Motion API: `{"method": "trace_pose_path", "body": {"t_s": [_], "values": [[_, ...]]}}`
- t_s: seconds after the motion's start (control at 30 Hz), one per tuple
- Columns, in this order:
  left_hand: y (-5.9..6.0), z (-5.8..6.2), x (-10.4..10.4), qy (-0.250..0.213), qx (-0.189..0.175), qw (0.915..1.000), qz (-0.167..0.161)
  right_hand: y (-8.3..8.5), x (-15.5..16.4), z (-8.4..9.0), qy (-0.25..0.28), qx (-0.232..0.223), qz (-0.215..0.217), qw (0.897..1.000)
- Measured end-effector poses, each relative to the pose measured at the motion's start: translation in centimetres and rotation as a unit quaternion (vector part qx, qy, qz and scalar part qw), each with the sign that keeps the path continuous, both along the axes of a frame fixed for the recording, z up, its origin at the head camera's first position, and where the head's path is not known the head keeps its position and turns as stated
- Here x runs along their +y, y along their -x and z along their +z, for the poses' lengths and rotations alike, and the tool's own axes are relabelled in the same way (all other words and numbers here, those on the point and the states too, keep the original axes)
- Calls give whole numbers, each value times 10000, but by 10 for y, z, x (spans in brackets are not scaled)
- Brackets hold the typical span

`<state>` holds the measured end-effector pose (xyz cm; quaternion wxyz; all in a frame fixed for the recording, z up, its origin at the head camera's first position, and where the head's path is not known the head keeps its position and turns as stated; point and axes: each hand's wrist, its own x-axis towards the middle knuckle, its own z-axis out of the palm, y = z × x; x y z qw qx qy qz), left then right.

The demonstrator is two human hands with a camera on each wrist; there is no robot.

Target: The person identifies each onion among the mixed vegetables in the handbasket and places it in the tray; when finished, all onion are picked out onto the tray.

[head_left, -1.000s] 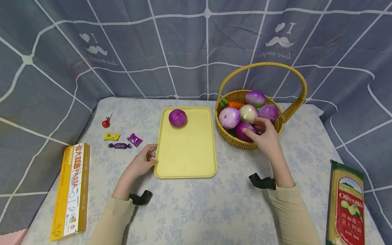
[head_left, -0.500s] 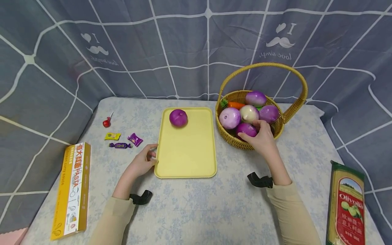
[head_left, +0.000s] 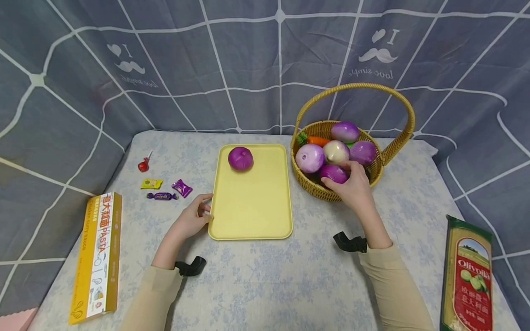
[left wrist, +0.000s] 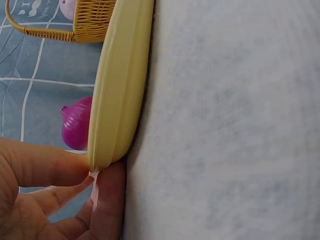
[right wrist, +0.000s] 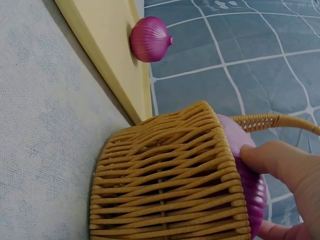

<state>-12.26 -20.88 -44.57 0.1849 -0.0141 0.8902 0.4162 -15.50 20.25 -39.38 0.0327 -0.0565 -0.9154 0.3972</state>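
Note:
My left hand pinches the left edge of a yellow tray, thumb and fingers on its rim in the left wrist view. A purple onion sits at the tray's far left. On the right, my right hand reaches into a wicker basket and grips a dark purple onion at its front. The right wrist view has the thumb on this onion just above the rim, the other fingers mostly hidden. Around it lie a pale onion, a white onion and other purple vegetables.
A carrot lies in the basket, whose tall handle arches over it. Several wrapped sweets and a red lollipop lie left of the tray. A pasta box and a pasta bag flank the table.
The right hand has shifted slightly left and closer around the dark purple onion, which has turned and moved up a little. The left hand and tray have stayed put.

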Motion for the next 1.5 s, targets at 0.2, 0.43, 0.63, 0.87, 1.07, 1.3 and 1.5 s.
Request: {"method": "trace_pose_path", "body": {"t_s": [0.2, 0.43, 0.63, 0.87, 1.07, 1.3, 1.5], "values": [[0, -1, 0, -33, -4, 10000, -11, -2, 3, 1, 240, 58, -209, 9995], [1, -2, -2, 49, 88, 9999, 6, -7, 5, 8, 677, 88, -380, 9969], [2, -2, -3, 47, 183, 9998, 94, -11, 5, 16, 1132, 302, -690, 9907], [3, -2, -2, 29, 154, 9996, 224, -13, -6, 26, 1654, 387, -706, 9829], [4, -2, -1, 34, 215, 9995, 238, -11, -31, 30, 2173, 421, -206, 9750], [4, -4, -1, 9, 183, 9995, 259, 1, -67, 21, 2628, 446, 406, 9630], [3, -4, -1, 1, 156, 9996, 232, 9, -96, 12, 2983, 392, 701, 9511]]}}
